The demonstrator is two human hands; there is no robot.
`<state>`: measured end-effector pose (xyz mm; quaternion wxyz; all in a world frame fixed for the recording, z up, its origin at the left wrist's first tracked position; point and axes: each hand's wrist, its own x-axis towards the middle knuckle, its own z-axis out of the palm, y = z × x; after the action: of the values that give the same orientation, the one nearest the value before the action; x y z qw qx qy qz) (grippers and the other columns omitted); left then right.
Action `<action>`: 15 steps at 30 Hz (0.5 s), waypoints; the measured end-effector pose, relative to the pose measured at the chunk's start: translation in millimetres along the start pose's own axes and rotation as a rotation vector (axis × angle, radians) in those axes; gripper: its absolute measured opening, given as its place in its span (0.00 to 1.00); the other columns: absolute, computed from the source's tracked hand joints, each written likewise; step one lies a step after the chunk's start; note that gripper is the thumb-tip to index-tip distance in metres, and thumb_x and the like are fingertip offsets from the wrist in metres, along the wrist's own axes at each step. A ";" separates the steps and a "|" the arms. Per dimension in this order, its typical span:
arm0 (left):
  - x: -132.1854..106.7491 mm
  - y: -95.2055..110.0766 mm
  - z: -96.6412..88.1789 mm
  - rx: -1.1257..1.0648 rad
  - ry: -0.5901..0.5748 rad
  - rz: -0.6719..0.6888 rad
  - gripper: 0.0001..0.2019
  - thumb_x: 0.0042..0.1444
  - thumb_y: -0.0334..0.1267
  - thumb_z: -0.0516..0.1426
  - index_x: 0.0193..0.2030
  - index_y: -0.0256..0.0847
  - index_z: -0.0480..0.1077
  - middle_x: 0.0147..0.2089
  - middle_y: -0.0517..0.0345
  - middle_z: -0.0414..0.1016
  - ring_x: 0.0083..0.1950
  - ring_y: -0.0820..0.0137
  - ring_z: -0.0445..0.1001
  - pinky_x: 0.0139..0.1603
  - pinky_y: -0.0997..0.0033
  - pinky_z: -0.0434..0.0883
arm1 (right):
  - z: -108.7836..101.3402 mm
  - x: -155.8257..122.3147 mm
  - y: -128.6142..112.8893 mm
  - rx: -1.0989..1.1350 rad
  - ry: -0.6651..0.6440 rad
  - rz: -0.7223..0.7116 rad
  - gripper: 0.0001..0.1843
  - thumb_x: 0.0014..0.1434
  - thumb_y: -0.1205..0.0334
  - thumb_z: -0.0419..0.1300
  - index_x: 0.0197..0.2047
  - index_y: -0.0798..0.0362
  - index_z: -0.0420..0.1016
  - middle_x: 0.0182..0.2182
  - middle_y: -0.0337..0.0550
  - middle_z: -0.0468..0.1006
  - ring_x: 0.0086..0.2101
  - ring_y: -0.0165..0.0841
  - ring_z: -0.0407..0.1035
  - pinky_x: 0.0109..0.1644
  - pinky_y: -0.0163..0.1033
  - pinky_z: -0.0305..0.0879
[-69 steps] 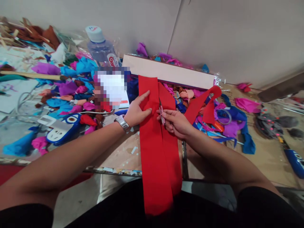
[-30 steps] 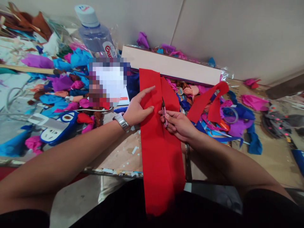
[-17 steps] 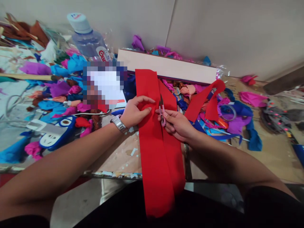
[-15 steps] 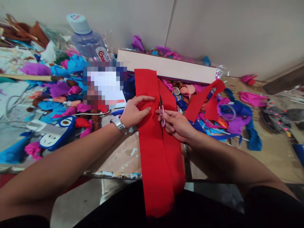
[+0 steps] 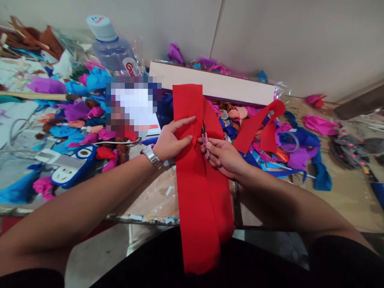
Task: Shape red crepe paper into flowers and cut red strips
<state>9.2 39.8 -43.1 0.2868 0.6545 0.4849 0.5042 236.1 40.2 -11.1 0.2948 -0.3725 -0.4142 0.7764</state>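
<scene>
A long red strip of crepe-like material [image 5: 196, 208] runs from the tabletop down over my lap, folded so a second layer shows along its right side. My left hand [image 5: 172, 140] grips it from the left, with thumb and forefinger on top and apart; the other fingers are hidden under the strip. In my right hand [image 5: 222, 156] are small pink-handled thread snips [image 5: 205, 142], blades pointing away from me at the edge of the upper layer. Whether the blades are inside the material I cannot tell.
Colourful scraps [image 5: 75, 110] cover both sides of the table. A plastic bottle [image 5: 115, 54], a long pale box [image 5: 210, 82] and a blue-and-white power strip [image 5: 73, 166] lie around. Red cut pieces [image 5: 259, 126] and a tape roll [image 5: 288, 142] are at right.
The far end of the red strip has shifted slightly right and away from me, and looks a little wider. Both hands keep nearly the same place and hold.
</scene>
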 end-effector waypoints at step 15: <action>0.1 0.1 -0.3 -0.024 -0.013 0.000 0.29 0.55 0.36 0.67 0.65 0.48 0.78 0.68 0.54 0.79 0.71 0.52 0.75 0.81 0.42 0.66 | 1.5 -2.8 -0.8 -0.007 -0.015 0.012 0.15 0.63 0.56 0.71 0.50 0.55 0.81 0.32 0.34 0.76 0.17 0.17 0.48 0.20 0.31 0.41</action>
<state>8.9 39.8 -43.0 0.2977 0.6542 0.4769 0.5059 236.5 37.8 -8.9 0.2859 -0.3701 -0.4169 0.7794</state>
